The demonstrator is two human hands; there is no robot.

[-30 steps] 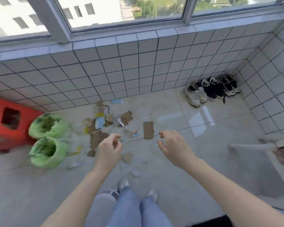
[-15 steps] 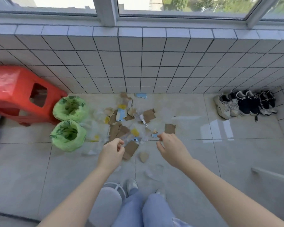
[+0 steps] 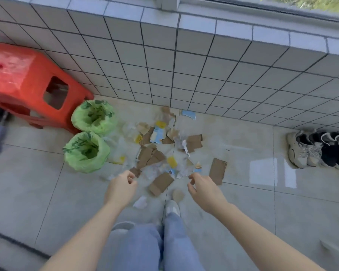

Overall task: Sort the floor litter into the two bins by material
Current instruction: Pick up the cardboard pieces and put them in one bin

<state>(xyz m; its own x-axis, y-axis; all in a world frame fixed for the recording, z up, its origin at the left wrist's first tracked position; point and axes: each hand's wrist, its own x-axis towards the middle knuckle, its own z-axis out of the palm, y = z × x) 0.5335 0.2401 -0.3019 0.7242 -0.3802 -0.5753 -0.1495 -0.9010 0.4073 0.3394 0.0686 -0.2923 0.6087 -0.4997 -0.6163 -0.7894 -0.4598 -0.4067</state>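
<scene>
Now closer over the litter [image 3: 160, 151] than a second ago, the left hand [image 3: 121, 187] and right hand [image 3: 203, 187] hang loosely curled and empty (nothing sorted yet), the scraps lying just right of the two bins [image 3: 86, 153].

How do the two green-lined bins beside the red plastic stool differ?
The far green-lined bin stands against the red plastic stool, close to the tiled wall; the near green-lined bin stands closer to the person. Both are open, with printed green plastic liners.
</scene>
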